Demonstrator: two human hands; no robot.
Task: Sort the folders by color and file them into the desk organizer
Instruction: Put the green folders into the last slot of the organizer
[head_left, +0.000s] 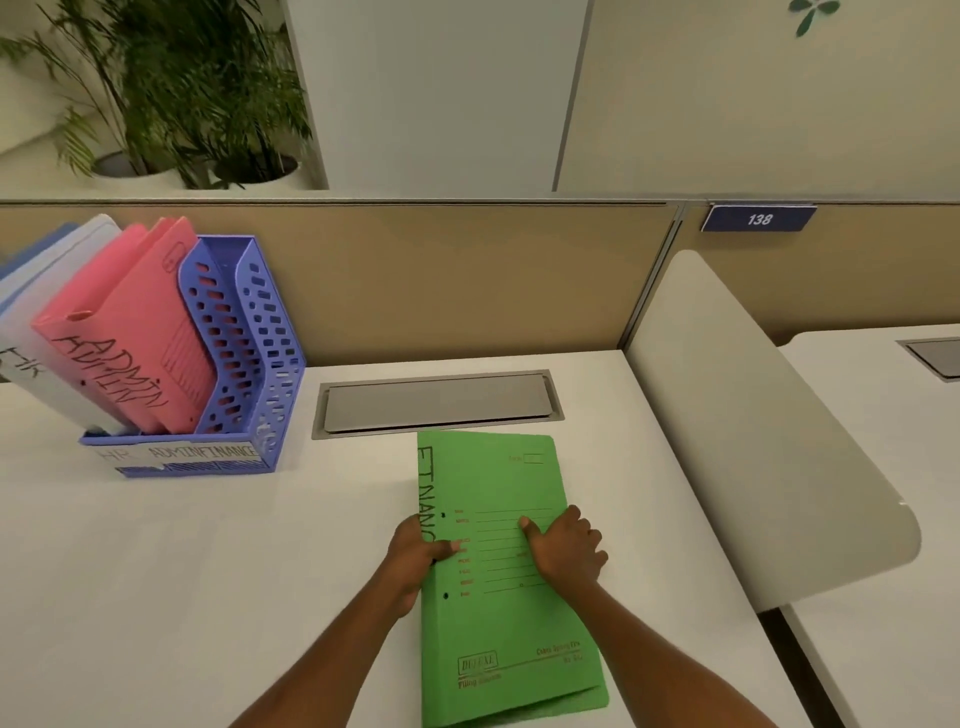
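Pink card folders (130, 332) and pale white-blue ones (49, 291) already in blue plastic desk organizer (244, 332), green card folder (498, 561) left, flat on white desk (156, 571), gripped by left hand (415, 556) and right hand (566, 551).

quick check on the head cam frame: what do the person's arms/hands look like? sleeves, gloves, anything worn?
Both forearms are bare as far as the frame shows: no sleeves in view. The left hand and right hand carry no gloves, and no rings, watch or wristband can be seen. No markings, straps or cables on either arm. Upper arms are out of frame.
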